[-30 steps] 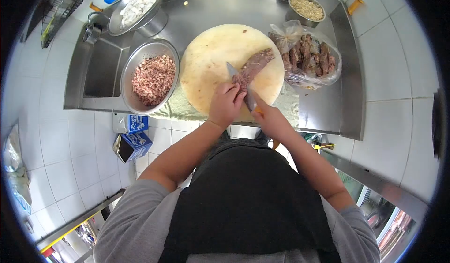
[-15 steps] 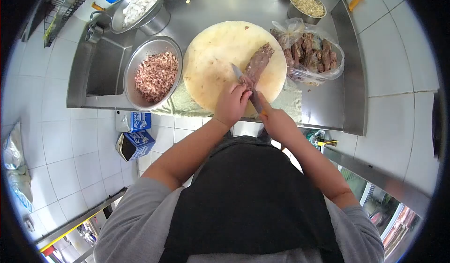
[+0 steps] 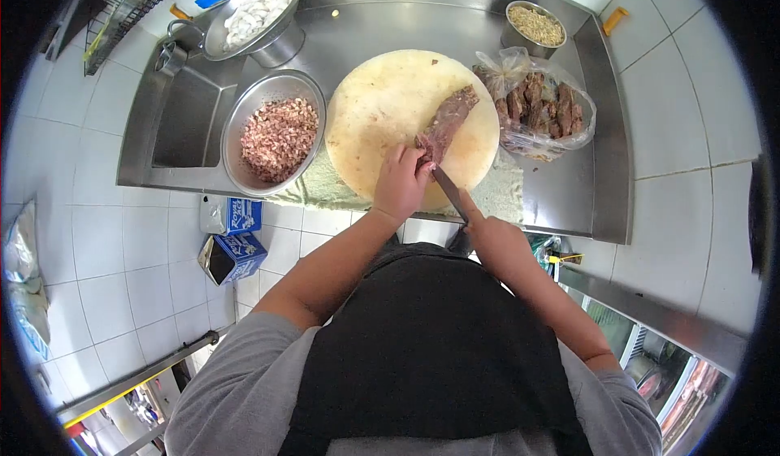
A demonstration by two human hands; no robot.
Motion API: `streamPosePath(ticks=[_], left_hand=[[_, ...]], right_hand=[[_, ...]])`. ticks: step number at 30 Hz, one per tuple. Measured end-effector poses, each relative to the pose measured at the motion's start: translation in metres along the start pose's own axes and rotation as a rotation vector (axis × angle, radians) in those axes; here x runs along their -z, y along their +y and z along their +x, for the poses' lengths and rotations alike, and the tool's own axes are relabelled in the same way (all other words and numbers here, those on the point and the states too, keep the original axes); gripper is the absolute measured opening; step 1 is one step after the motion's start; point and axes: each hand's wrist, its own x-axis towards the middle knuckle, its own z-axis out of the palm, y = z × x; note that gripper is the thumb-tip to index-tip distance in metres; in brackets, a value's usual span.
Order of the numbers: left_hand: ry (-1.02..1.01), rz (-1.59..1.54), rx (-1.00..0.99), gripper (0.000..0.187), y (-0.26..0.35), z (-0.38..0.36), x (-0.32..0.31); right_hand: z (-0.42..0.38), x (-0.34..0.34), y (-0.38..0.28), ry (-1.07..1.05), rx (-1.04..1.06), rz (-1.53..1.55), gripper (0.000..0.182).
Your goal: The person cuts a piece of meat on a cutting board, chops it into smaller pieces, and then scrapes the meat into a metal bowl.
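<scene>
A long piece of dark meat (image 3: 452, 121) lies slanted on the round cutting board (image 3: 370, 90). My left hand (image 3: 400, 184) is closed on the meat's near end, fingers bent over it. In my right hand (image 3: 497, 241) is a knife (image 3: 448, 189), gripped by its handle. Its blade points up and left, with the tip beside my left fingertips at the near end of the meat. Small dark scraps dot the board. A green cloth (image 3: 313, 181) lies under the board.
A metal bowl (image 3: 230, 143) of diced meat stands left, beside the sink (image 3: 188, 127). Behind it a colander (image 3: 213, 40) holds white pieces. At right are a plastic bag (image 3: 583, 135) of meat chunks and a metal bowl (image 3: 520, 43) of pale shreds.
My right hand has drawn the knife back toward me and slightly right, so its tip no longer reaches across the meat. My left hand remains on the meat's near end.
</scene>
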Motion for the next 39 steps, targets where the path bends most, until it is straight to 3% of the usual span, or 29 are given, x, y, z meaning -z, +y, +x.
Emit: streamPosePath(ticks=[2, 6, 9, 11, 12, 14, 17, 24, 30, 32, 39], left_hand=[[-0.024, -0.059, 0.083, 0.03, 0.002, 0.001, 0.002], [-0.058, -0.02, 0.071, 0.027, 0.005, 0.005, 0.006], [-0.049, -0.011, 0.119, 0.033, 0.01, 0.012, 0.006], [-0.035, -0.002, 0.072, 0.051, 0.01, 0.026, 0.004], [-0.033, -0.003, 0.072, 0.051, 0.008, 0.03, -0.002], [-0.194, 0.124, 0.105, 0.064, 0.002, 0.036, -0.018], [-0.332, 0.252, 0.074, 0.068, 0.0, 0.032, -0.025], [-0.291, 0.255, 0.05, 0.067, -0.001, 0.029, -0.029], [-0.304, 0.304, 0.038, 0.068, 0.002, 0.031, -0.024], [-0.29, 0.267, 0.042, 0.068, 0.002, 0.031, -0.026], [-0.204, 0.297, 0.003, 0.069, 0.003, 0.027, -0.03]], right_hand=[[-0.015, 0.007, 0.007, -0.015, 0.002, -0.024, 0.07], [-0.049, 0.036, 0.027, -0.121, 0.003, -0.01, 0.068], [-0.056, 0.049, 0.034, 0.007, -0.013, 0.077, 0.068], [-0.047, 0.048, 0.04, 0.135, -0.012, 0.168, 0.068], [-0.04, 0.052, 0.037, 0.136, -0.012, 0.166, 0.068], [-0.025, 0.062, 0.023, 0.076, -0.075, 0.275, 0.069], [0.0, 0.043, 0.034, 0.118, -0.031, 0.232, 0.069], [0.017, 0.067, 0.024, 0.006, -0.061, 0.222, 0.067], [0.088, 0.06, 0.011, 0.1, 0.001, 0.178, 0.067], [0.113, 0.047, 0.015, 0.201, 0.133, 0.264, 0.069], [0.09, 0.033, 0.038, 0.148, 0.197, 0.329, 0.072]])
